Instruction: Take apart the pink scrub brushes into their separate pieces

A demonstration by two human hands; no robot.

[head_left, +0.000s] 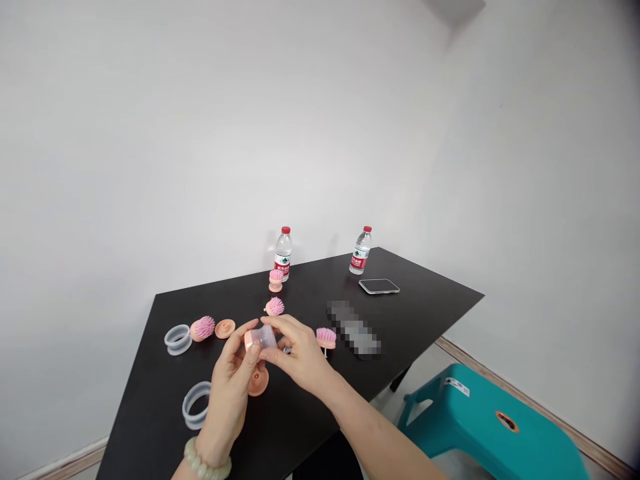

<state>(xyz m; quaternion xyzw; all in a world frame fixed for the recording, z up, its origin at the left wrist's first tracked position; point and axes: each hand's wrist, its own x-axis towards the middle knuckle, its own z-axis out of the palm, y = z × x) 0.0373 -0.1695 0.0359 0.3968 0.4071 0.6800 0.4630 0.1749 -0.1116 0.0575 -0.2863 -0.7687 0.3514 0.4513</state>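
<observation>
Above the table, my left hand (233,383) closes its fingers on the peach end of a small scrubber brush body with a clear plastic collar (267,337). My right hand (303,353) grips the clear end from the other side. Bristles on the held piece cannot be seen. A peach disc (259,383) lies just under my hands. Pink-bristled brush heads lie around: one at the left (203,329), one behind my hands (275,307), and another beside my right hand (326,337). Two clear rings, one farther back (178,341) and one nearer (190,417), rest left of my left hand.
A second peach disc (225,328) lies on the black table (410,313). One assembled brush (275,283) stands before a water bottle (283,250). Another bottle (360,252) and a phone (379,287) are at back right, near a blurred patch. A teal stool (480,407) stands right.
</observation>
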